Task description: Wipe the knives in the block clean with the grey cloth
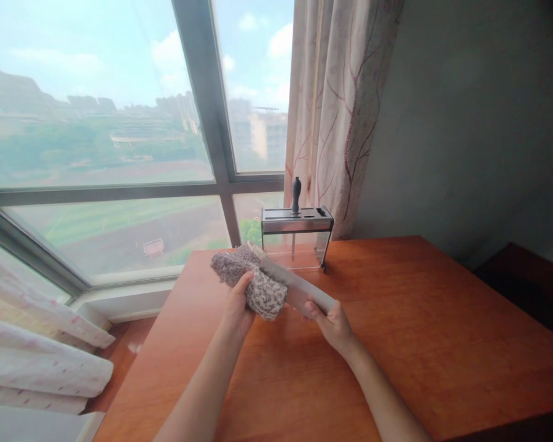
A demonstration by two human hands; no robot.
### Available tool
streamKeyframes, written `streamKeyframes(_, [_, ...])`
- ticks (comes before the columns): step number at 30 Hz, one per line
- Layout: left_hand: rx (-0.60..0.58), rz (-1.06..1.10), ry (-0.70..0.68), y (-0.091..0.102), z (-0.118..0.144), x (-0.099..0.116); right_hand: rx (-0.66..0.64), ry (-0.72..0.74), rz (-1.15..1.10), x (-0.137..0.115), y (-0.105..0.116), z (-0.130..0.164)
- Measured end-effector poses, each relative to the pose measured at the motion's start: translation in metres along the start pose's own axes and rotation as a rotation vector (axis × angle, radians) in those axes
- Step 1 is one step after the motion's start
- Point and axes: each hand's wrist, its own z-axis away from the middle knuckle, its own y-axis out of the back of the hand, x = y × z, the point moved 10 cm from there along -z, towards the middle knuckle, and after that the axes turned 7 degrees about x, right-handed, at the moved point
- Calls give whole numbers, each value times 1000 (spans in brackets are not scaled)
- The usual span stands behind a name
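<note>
**Ana:** Head view first: what do the two hands have?

**Ben:** Both are up over the orange-brown wooden surface [396, 319], near its far edge. The left hand [238, 307] is closed around a nubby grey-and-white cloth [253, 279], fingers wrapped under it and thumb on top. The right hand [334, 324] grips the near end of a flat, pale grey blade-like piece [299, 290], which I take to be a wide knife; its handle is hidden in the palm, so I cannot be sure.

**Ana:** And the cloth sits where on it?

**Ben:** Folded over the far half of the blade, touching it on both faces as far as I can see. The near half is bare.

**Ana:** How far along would you call the wiping?

**Ben:** Midway, as a judgement only. The cloth is bunched at the tip end and the exposed stretch looks plain and matte, with no smear I can make out. Whether the covered part is clean, I cannot tell.

**Ana:** Anything behind?

**Ben:** A steel and clear-sided knife rack [297, 230] stands on the surface just beyond the hands, apart from them. One dark handle [296, 193] sticks up from a slot; the other slots look unfilled. Behind are the window [120, 153] and a patterned curtain [336, 110].

**Ana:** So nothing is back in the rack from these hands?

**Ben:** The held piece is not; it is well clear of the slots.
</note>
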Motion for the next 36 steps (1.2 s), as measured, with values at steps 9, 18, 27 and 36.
streamKeyframes(9, [42,30,22,4,-3,3,-76,234,219,-31,-2,-1])
streamKeyframes(18, [-47,117,45,3,-11,29,-136,352,226,-44,0,1])
streamKeyframes(27, [-170,26,161,-17,9,-2,-229,585,430,-70,-24,17])
streamKeyframes(36, [-110,-56,39,-11,6,4,-202,523,335,-60,-18,15])
